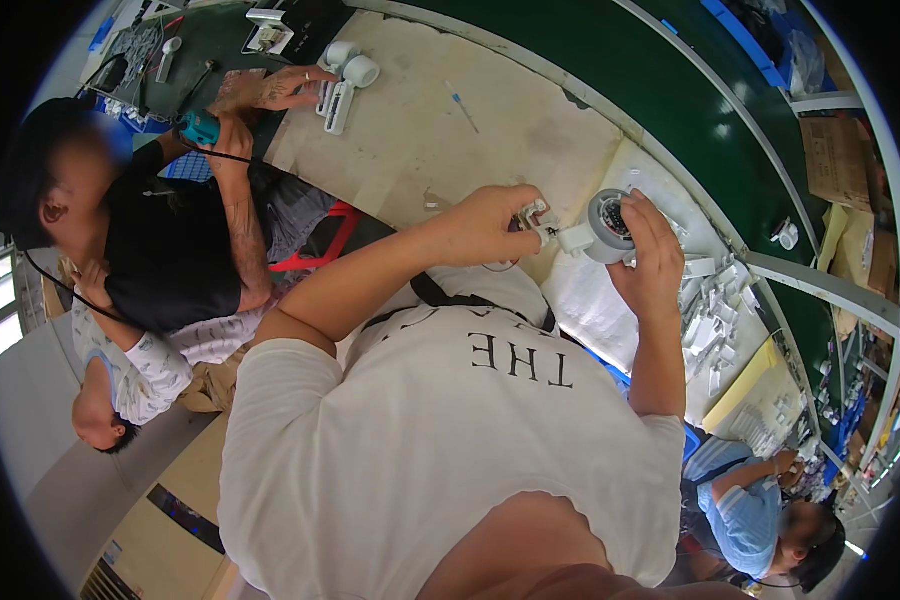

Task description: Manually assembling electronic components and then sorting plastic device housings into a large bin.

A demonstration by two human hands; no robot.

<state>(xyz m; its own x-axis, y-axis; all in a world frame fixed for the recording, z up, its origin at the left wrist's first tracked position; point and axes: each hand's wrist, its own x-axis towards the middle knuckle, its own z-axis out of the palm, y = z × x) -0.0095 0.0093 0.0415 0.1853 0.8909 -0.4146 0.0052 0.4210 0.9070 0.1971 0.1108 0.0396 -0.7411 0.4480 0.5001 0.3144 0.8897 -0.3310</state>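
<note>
- The round lamp head (607,228), white with a grey ring and a dark face, is held in front of the torso, above the pale bench (400,140) near the edge of a white sheet (595,310).
- Its dark face is partly covered by the fingers of the right hand (650,240); detail inside the ring cannot be made out.
- The lamp head is gripped by the right hand at its right side, fingers curled over the rim, thumb below; the forearm is raised almost upright.
- A small shiny fitting (531,214) is pinched narrowly between thumb and index finger of the left hand (510,228); its shape is largely hidden.
- The left forearm is extended diagonally from the shoulder, with the hand brought close to the lamp's white neck (575,238); whether contact is made cannot be told.
- White parts (715,325) are heaped beyond the right forearm; individual pieces cannot be separated by eye.
- A teal tool (200,127) is held by a co-worker at left, its tip obscured.
</note>
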